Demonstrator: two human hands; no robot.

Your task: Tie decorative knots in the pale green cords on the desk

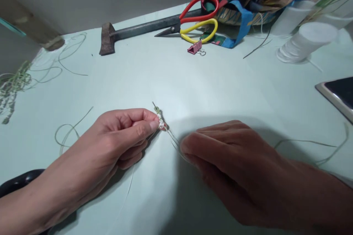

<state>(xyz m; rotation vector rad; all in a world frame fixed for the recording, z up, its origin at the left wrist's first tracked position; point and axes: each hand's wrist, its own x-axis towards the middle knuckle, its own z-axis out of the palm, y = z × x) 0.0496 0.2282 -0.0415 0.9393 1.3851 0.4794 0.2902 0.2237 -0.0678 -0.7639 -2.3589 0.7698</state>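
Observation:
A small knotted cord piece (159, 116), green and white, is pinched between the thumb and forefinger of my left hand (127, 136). A thin pin-like tip sticks out of its upper end. From its lower end, thin cords (174, 138) run down to the right into the closed fingers of my right hand (223, 158). The right fingertips are turned away and slightly blurred, so their exact hold on the cords is partly hidden. A pale thread (130, 180) trails on the table below my left hand.
At the back lie a hammer (107, 38), scissors (190, 22) and a pink binder clip (195, 47). A fabric-filled basket (233, 16) and white thread spools (306, 42) stand back right. A phone (339, 93) lies right; knotted green-white pieces (13, 84) and loose cords (66, 128) lie left.

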